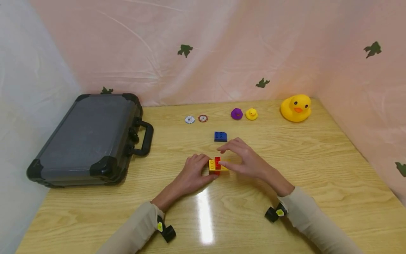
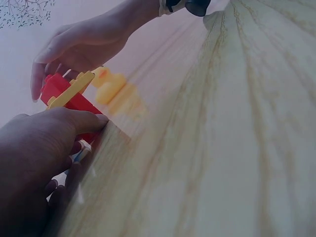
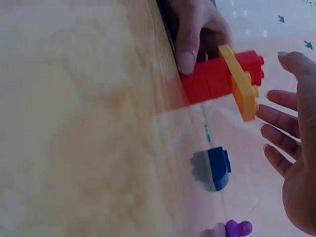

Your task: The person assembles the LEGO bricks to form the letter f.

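Observation:
Thumb and fingers of my left hand [image 1: 193,175] grip the base of a small building-brick stack on the table. Red bricks [image 3: 201,85] form its lower part, a thin yellow brick [image 3: 239,84] lies across them and sticks out to the side, and another red brick [image 1: 217,163] sits on top. My right hand [image 1: 246,159] hovers at the stack's right, thumb and fingers spread, holding nothing; its fingertips are close to the yellow and upper red bricks. Just beyond the stack lies a blue brick [image 1: 220,136] with one rounded side.
A grey hard case [image 1: 85,135] with a black handle [image 1: 147,138] takes up the left side. Farther back lie a white chip [image 1: 190,119], a red chip [image 1: 203,118], a purple duck [image 1: 236,113], a small yellow duck [image 1: 251,114] and a large yellow duck [image 1: 295,108].

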`<act>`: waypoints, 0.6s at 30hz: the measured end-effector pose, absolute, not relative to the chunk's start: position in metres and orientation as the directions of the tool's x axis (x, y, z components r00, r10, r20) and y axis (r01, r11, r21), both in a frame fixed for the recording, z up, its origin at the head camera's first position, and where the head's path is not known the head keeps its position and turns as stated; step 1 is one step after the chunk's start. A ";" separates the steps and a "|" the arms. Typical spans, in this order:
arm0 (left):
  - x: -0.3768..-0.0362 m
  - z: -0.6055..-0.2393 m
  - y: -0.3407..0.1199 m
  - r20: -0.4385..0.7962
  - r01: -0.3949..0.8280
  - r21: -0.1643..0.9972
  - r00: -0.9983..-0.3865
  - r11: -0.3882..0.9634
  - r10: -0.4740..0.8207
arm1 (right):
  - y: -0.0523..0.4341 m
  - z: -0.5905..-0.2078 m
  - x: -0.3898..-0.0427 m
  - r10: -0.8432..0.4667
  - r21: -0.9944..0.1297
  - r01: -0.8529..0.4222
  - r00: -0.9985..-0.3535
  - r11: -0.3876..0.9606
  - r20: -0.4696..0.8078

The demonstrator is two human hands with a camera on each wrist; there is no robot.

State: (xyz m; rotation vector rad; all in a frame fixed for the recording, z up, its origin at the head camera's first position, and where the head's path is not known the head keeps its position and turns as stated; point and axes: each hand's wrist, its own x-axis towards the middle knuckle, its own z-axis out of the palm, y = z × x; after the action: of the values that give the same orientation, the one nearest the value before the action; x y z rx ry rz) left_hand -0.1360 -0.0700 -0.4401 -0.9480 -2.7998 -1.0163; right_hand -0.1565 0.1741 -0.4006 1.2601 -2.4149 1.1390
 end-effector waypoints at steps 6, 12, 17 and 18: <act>-0.135 -0.440 -0.070 0.205 0.545 0.573 -0.818 0.612 0.537 | 0.183 -0.403 -0.173 -0.578 -0.550 -0.739 -0.661 0.390 0.479; -0.136 -0.441 -0.069 0.208 0.549 0.567 -0.817 0.614 0.538 | 0.189 -0.411 -0.192 -0.535 -0.556 -0.699 -0.709 0.449 0.459; -0.136 -0.441 -0.070 0.200 0.543 0.567 -0.820 0.620 0.536 | 0.188 -0.416 -0.207 -0.515 -0.559 -0.654 -0.752 0.509 0.411; -0.136 -0.441 -0.070 0.199 0.542 0.568 -0.821 0.620 0.536 | 0.187 -0.416 -0.209 -0.511 -0.564 -0.640 -0.764 0.523 0.393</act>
State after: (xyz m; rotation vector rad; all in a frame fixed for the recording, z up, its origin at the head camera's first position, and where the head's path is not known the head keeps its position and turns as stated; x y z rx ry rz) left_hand -0.1362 -0.0697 -0.4408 -0.9380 -2.8180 -0.9927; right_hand -0.2094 0.1873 -0.4156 0.9858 -2.5814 1.0675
